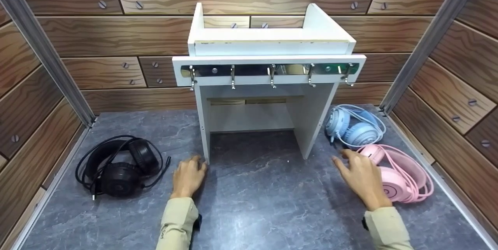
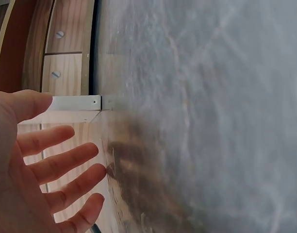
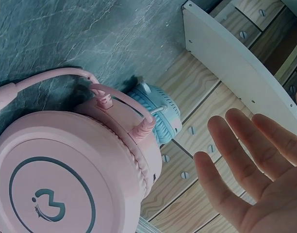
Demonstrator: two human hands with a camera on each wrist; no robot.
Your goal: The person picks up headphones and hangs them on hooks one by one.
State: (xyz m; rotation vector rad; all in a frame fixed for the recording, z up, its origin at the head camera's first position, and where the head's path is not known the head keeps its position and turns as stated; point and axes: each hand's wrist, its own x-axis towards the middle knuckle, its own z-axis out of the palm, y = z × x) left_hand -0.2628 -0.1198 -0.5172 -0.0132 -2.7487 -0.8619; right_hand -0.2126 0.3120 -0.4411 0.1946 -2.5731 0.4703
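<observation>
A white shelf stand point(image 1: 268, 35) with a row of metal hooks point(image 1: 272, 72) along its front board stands upright at the back middle of the table. Beside the foot of its left side panel point(image 1: 203, 125) is my left hand point(image 1: 189, 175), palm down with loosely bent fingers. In the left wrist view those fingers are spread, with nothing between them. My right hand point(image 1: 362, 176) hovers next to pink headphones point(image 1: 397, 180), overlapping them in the head view. Its fingers point(image 3: 231, 145) are extended and hold nothing. Light blue headphones point(image 1: 362, 133) lie just beyond it.
Black headphones point(image 1: 120, 178) with a coiled cable lie to the left of my left hand. The grey marbled table point(image 1: 249, 203) is closed in by wood-patterned walls point(image 1: 128, 36) at the back and both sides, with metal posts point(image 1: 50, 48) in the corners.
</observation>
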